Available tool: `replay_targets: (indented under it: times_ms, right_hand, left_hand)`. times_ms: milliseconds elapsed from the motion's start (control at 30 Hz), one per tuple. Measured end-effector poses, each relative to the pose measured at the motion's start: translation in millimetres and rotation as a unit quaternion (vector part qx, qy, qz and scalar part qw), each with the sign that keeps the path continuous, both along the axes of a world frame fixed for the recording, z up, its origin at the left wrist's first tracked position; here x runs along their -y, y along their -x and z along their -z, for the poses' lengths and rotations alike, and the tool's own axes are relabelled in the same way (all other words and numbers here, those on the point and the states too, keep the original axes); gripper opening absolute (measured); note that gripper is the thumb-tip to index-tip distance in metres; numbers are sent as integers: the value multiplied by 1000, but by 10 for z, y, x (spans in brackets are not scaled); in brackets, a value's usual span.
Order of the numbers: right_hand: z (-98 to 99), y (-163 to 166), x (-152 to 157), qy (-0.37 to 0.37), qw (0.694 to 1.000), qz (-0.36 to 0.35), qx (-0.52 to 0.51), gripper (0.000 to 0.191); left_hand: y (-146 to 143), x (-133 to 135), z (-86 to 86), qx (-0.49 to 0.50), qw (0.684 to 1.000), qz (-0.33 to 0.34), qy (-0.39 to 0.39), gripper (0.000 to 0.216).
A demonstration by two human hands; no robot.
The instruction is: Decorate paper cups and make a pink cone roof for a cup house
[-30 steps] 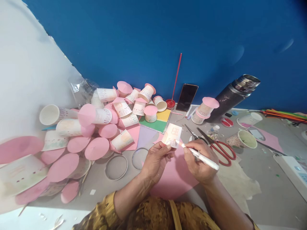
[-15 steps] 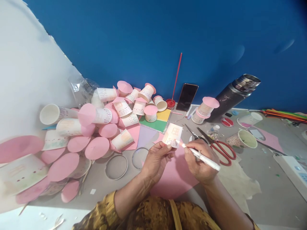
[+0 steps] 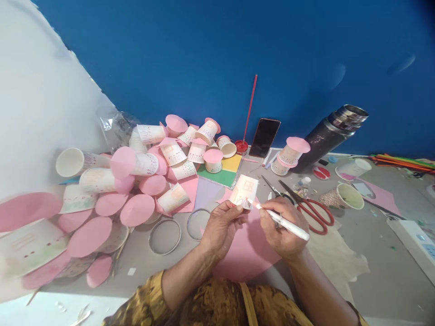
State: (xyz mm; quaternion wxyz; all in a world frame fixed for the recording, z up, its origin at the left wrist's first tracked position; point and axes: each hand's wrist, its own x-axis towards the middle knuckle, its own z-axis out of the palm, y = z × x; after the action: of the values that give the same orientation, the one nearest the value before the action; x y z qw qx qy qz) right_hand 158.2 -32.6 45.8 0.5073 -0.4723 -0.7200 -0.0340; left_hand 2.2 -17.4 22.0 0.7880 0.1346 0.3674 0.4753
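My left hand (image 3: 226, 224) is closed on the lower edge of a small white paper cup (image 3: 247, 184), holding it tilted above the table. An orange window and some purple marks are drawn on its side. A white marker pen (image 3: 288, 226) is pinched in my right hand (image 3: 283, 226), its orange tip at the lower part of the drawing. Beneath both hands lies a sheet of pink paper (image 3: 246, 253). Red-handled scissors (image 3: 312, 210) rest just beyond my right hand, beside a second, dark pair (image 3: 272, 185). Two grey rings (image 3: 165, 236) lie left of my left hand.
Drawn paper cups with pink paper discs (image 3: 137, 210) are heaped on the left. Toward the blue wall stand a phone (image 3: 265, 137), a red pot with a stick (image 3: 242, 146), stacked cups (image 3: 288, 156) and a leaning dark flask (image 3: 331, 136). A patterned cup (image 3: 343, 197) lies right.
The marker's tip has shifted slightly left and down on the cup, my right hand moving with it. My left hand keeps its hold on the cup.
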Motion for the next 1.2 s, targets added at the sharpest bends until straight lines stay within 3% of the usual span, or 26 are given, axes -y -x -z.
replay_targets:
  times_ms: [900, 1200]
  right_hand:
    - [-6, 6, 14, 3, 1000, 14, -16, 7]
    - [16, -48, 46, 36, 997, 25, -69, 4]
  left_hand:
    - [0, 7, -24, 29, 999, -2, 13, 33]
    - [1, -25, 3, 86, 992, -18, 91, 19]
